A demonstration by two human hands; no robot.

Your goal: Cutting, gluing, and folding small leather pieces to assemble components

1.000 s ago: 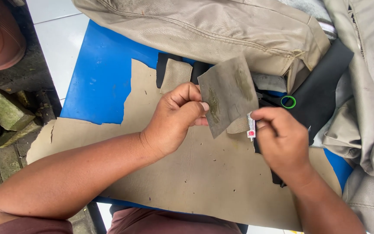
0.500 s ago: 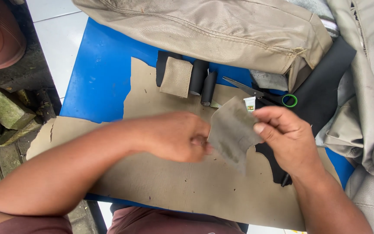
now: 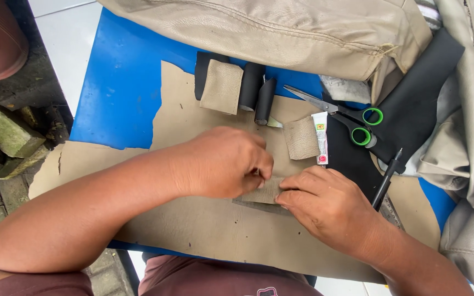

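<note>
My left hand and my right hand press together on a small piece of tan-grey fabric lying flat on a sheet of brown cardboard. The fingers of both hands pinch its edges and hide most of it. Just above the hands lie a small white glue tube and a rolled tan fabric strip.
The cardboard covers a blue table. Green-handled scissors, a black pen, black and tan fabric rolls, a black sheet and beige leather covers lie behind. Mossy bricks sit on the ground left.
The fabric piece, held upright between my hands a second ago, has been brought down flat onto the cardboard. The glue tube has left my right hand and lies by the scissors.
</note>
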